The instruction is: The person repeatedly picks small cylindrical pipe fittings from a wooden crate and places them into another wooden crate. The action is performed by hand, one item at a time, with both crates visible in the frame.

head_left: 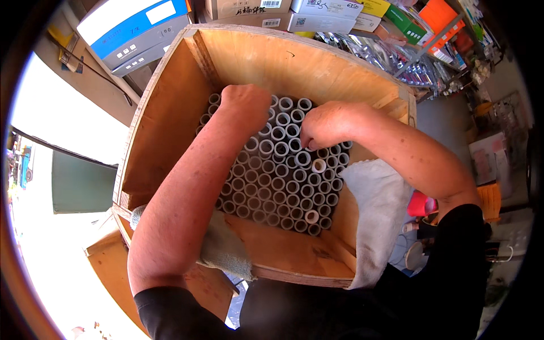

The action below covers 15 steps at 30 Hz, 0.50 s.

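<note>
A deep wooden box stands before me, its bottom filled with upright grey plastic tubes packed side by side, open ends up. Over the far left of the tubes, my left hand is closed in a fist; whatever its fingers hold is hidden beneath it. My right hand reaches in from the right, its bent fingers pinched together down among the tube tops. What lies between those fingertips I cannot make out. Two paler tubes stand out, a cream one below my right hand and another nearer to me.
A pale cloth hangs over the box's right near corner, and a grey-green cloth over its near edge. Beyond stand cartons and a blue-and-white box. Shelving with many small plastic-wrapped items is at the far right.
</note>
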{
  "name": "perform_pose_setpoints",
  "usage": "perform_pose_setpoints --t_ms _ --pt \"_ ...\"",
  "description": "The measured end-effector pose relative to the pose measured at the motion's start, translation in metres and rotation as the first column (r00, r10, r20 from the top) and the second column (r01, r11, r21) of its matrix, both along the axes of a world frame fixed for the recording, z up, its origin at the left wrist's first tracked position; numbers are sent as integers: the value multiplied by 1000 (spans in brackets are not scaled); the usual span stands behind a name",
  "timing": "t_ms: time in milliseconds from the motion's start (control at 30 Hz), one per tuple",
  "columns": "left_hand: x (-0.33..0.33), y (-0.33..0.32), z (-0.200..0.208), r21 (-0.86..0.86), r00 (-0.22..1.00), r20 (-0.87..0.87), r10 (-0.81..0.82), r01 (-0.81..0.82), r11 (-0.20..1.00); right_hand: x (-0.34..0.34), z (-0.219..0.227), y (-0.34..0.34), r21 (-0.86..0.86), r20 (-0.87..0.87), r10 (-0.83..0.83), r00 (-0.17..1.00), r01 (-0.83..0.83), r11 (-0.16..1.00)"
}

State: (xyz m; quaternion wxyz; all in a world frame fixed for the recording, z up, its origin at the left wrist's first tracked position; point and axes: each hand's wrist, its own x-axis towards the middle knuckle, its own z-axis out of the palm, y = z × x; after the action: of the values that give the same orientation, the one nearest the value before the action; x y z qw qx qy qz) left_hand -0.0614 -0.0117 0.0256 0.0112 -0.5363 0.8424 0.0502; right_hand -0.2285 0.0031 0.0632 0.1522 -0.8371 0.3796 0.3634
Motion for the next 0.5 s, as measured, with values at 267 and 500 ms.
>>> perform_pose_setpoints --t_ms 267,500 --pt "-3 5 3 20 998 12 -56 55 998 6 -36 -1 158 -184 84 979 -55 986" --pt "-3 6 3 50 997 36 -62 60 997 18 -36 3 231 -301 126 945 -56 971"
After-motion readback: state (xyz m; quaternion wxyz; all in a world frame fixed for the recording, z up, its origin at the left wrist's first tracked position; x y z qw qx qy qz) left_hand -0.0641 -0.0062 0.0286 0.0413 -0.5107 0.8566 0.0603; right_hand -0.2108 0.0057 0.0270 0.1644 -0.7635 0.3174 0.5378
